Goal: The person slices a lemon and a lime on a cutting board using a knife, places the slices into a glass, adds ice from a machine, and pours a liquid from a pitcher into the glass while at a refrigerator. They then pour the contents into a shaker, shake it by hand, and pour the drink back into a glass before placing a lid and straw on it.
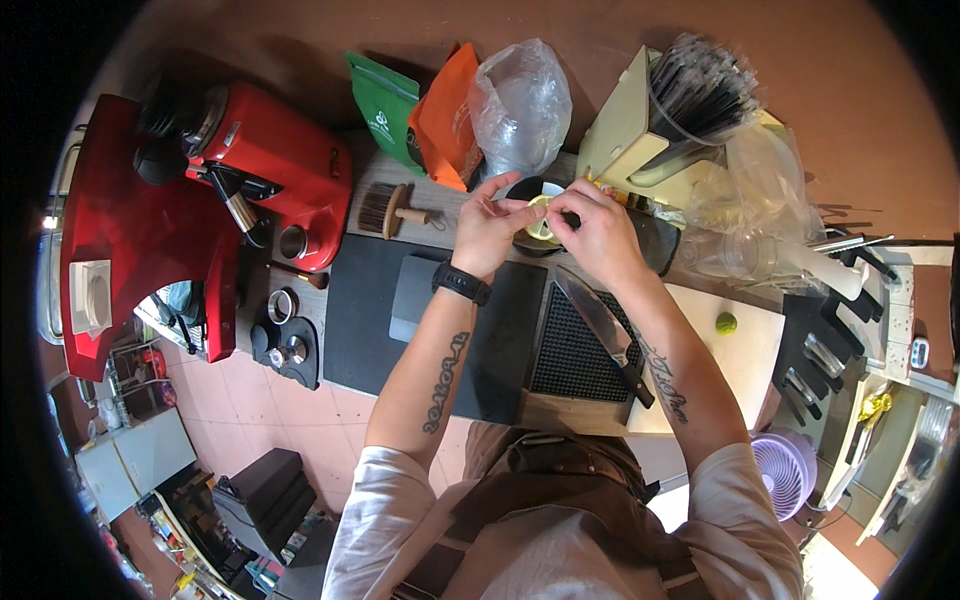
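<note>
My left hand [487,221] holds a lemon slice [538,227], its thumb pressed on the slice's near face. The fingers of my right hand [594,225] are pinched at the slice's right edge. Directly beneath both hands is a round black container [536,247], mostly hidden by them. A large kitchen knife [596,316] lies aslant over a black ribbed rubber mat [574,349], its handle reaching towards a pale cutting board [739,341]. On that board, right of my right forearm, sits a small green citrus fruit [726,323].
A red coffee grinder [285,157] and red espresso machine [135,217] stand left. A wooden-handled brush [394,211] lies behind the dark mat [360,315]. Green [386,105] and orange [448,120] pouches line the wall. A straw holder [619,127] stands behind my right hand.
</note>
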Tool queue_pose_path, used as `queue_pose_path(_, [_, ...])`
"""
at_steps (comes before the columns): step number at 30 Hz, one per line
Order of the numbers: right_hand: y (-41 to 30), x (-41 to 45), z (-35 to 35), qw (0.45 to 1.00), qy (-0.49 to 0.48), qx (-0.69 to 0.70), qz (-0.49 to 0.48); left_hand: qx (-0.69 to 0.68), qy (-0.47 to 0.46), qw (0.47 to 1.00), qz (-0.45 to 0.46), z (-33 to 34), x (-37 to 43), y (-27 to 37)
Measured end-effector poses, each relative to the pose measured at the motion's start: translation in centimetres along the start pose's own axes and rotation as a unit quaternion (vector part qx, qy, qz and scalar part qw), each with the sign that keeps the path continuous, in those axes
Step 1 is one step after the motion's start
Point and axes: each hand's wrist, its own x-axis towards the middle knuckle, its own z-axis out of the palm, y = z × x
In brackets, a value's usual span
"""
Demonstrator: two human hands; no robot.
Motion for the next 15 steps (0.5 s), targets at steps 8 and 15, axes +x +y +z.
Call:
queue_pose_path(8, [2.0, -0.4, 0.7, 0.975, -0.057, 0.13, 0.171, 0.028, 0.034, 0.999, 0.003, -0.9, -0.4, 0.3])
queue_pose_path(15, [1.3, 0.2, 1.7, 0.9, -0.101, 0.317, 0.281, 0.049, 0.019, 0.998, 0.031, -0.2, -0.8, -0.2])
